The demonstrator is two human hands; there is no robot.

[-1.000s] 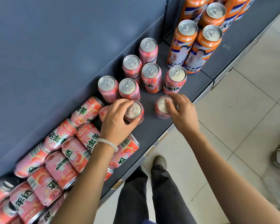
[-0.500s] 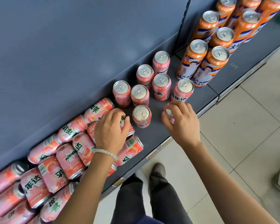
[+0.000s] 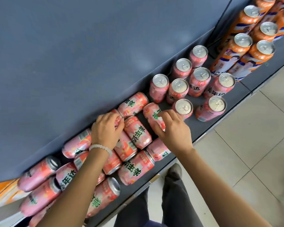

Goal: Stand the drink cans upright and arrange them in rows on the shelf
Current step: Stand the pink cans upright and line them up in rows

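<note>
Several pink drink cans stand upright in rows (image 3: 198, 81) on the dark shelf (image 3: 223, 122); the two nearest me are one (image 3: 184, 107) in the middle and one (image 3: 211, 108) by the front edge. To their left lies a pile of pink cans on their sides (image 3: 134, 167). My left hand (image 3: 107, 130) curls over a lying can (image 3: 117, 117) near the back wall. My right hand (image 3: 174, 128) grips another lying can (image 3: 152, 115) just left of the upright rows.
Tall orange cans (image 3: 246, 49) stand upright on the shelf section to the right. A blue-grey back panel (image 3: 88, 54) rises behind the cans. Tiled floor (image 3: 244, 153) and my legs are below the shelf's front edge. Orange packaging (image 3: 5, 192) shows at far left.
My right hand left the upright can at the front edge and moved left onto a lying can. My left hand shifted back to another lying can. The view moved left.
</note>
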